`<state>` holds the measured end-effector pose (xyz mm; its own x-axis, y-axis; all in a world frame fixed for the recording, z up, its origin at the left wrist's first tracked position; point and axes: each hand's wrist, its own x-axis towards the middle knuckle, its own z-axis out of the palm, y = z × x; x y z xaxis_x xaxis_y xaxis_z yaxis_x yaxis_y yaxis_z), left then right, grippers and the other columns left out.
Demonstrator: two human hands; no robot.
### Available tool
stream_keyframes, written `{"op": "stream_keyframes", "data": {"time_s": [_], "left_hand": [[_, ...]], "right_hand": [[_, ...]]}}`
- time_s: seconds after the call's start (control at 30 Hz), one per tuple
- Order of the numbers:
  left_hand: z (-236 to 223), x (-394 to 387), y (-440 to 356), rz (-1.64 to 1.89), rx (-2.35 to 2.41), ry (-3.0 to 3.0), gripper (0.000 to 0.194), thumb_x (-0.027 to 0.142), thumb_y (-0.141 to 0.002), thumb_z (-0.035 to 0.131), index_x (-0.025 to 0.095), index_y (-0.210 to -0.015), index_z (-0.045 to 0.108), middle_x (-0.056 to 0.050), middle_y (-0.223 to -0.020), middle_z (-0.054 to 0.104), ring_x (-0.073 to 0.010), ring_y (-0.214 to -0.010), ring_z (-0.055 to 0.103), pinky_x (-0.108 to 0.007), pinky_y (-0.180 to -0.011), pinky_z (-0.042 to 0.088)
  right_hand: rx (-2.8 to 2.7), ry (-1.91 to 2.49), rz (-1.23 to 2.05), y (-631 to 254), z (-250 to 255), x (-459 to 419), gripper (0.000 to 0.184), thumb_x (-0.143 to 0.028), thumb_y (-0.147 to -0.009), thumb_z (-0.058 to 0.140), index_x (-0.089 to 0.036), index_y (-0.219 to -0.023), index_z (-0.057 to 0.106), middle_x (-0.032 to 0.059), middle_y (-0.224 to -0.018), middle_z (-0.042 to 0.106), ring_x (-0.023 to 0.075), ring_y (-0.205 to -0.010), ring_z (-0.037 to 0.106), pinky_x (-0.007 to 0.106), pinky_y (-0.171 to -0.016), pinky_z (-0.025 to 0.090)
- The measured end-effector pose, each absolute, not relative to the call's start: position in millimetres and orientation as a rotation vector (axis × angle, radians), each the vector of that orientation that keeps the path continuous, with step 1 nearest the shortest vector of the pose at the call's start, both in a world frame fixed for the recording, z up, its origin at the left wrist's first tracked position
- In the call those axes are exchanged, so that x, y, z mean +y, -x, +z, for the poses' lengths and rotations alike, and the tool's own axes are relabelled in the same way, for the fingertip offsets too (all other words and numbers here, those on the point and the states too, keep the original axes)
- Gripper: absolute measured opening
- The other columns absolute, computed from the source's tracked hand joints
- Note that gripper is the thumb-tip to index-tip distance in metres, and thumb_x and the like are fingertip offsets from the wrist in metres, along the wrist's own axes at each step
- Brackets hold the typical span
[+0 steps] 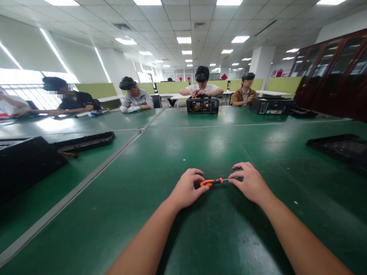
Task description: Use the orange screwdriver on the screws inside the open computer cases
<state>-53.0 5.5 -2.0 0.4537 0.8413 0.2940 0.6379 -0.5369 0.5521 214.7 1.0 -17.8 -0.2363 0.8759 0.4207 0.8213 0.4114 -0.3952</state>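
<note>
An orange and black screwdriver (pixel 213 182) lies level between my two hands, just above or on the green table (pixel 160 214); I cannot tell which. The end of its handle is pinched between the thumb and fingers of my left hand (pixel 187 188). Its thin metal shaft points right, and my right hand (pixel 250 184) has thumb and fingertips closed on it near the tip. The tip itself is hidden by those fingers.
A black computer case (pixel 25 164) and a black panel (pixel 86 141) lie at left. At right is another dark panel (pixel 338 147). Across the table, several people sit; one has hands on an opened computer case (pixel 202 105), and another case (pixel 271 105) stands beside a person.
</note>
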Motion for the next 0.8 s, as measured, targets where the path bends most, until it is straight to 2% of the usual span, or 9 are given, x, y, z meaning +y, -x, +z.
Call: {"op": "stream_keyframes", "data": {"time_s": [0.1, 0.3, 0.4, 0.5, 0.57, 0.7, 0.8], "left_hand": [[4, 3, 51, 0.963, 1.211, -2.306, 0.016, 0.034, -0.085, 0.067, 0.022, -0.094, 0.072, -0.008, -0.115, 0.065, -0.0239, -0.111, 0.059, -0.042, -0.1, 0.046], [6, 1, 50, 1.077, 1.144, -2.319, 0.015, 0.031, -0.083, 0.069, 0.022, -0.094, 0.071, -0.007, -0.11, 0.066, -0.0227, -0.107, 0.059, -0.04, -0.098, 0.047], [2, 4, 52, 0.935, 1.221, -2.319, 0.015, 0.032, -0.083, 0.069, 0.021, -0.093, 0.072, -0.008, -0.11, 0.066, -0.0239, -0.107, 0.059, -0.042, -0.098, 0.047], [-4, 7, 55, 0.699, 1.262, -2.339, 0.014, 0.03, -0.074, 0.077, 0.022, -0.083, 0.074, -0.008, -0.11, 0.067, -0.0268, -0.106, 0.061, -0.045, -0.097, 0.048], [-4, 8, 56, 0.664, 1.247, -2.351, 0.015, 0.029, -0.069, 0.081, 0.022, -0.081, 0.075, -0.007, -0.113, 0.067, -0.0276, -0.109, 0.06, -0.045, -0.099, 0.047], [0, 7, 54, 0.81, 1.267, -2.323, 0.015, 0.035, -0.081, 0.071, 0.024, -0.091, 0.075, -0.006, -0.116, 0.066, -0.0242, -0.111, 0.059, -0.042, -0.1, 0.046], [1, 7, 53, 0.838, 1.272, -2.338, 0.015, 0.034, -0.084, 0.068, 0.025, -0.092, 0.076, -0.006, -0.109, 0.068, -0.0233, -0.106, 0.061, -0.041, -0.097, 0.048]], "right_hand": [[-2.131, 1.427, 0.157, -212, -22, 0, 0.008, -0.024, -0.079, 0.076, -0.031, -0.076, 0.079, 0.006, -0.106, 0.066, 0.026, -0.103, 0.056, 0.043, -0.092, 0.048], [-2.176, 1.39, 0.176, -208, -26, -1, 0.01, -0.022, -0.078, 0.076, -0.031, -0.076, 0.079, 0.0055, -0.106, 0.067, 0.025, -0.102, 0.057, 0.041, -0.09, 0.049], [-2.147, 1.387, 0.151, -210, -22, 0, 0.009, -0.021, -0.08, 0.073, -0.029, -0.079, 0.079, 0.006, -0.106, 0.066, 0.0249, -0.103, 0.056, 0.041, -0.092, 0.048], [-2.111, 1.382, 0.122, -212, -16, 0, 0.009, -0.022, -0.083, 0.071, -0.027, -0.083, 0.079, 0.0058, -0.106, 0.065, 0.0241, -0.105, 0.055, 0.039, -0.095, 0.046], [-2.097, 1.391, 0.115, -214, -13, 0, 0.01, -0.022, -0.083, 0.07, -0.027, -0.084, 0.079, 0.0057, -0.106, 0.065, 0.0237, -0.106, 0.054, 0.039, -0.096, 0.045], [-2.107, 1.452, 0.159, -215, -18, 0, 0.009, -0.02, -0.077, 0.076, -0.029, -0.074, 0.079, 0.0052, -0.099, 0.066, 0.0241, -0.097, 0.058, 0.039, -0.088, 0.048], [-2.129, 1.467, 0.191, -215, -24, 1, 0.013, -0.017, -0.071, 0.079, -0.029, -0.066, 0.077, 0.0038, -0.092, 0.067, 0.0229, -0.09, 0.059, 0.038, -0.083, 0.05]]}}
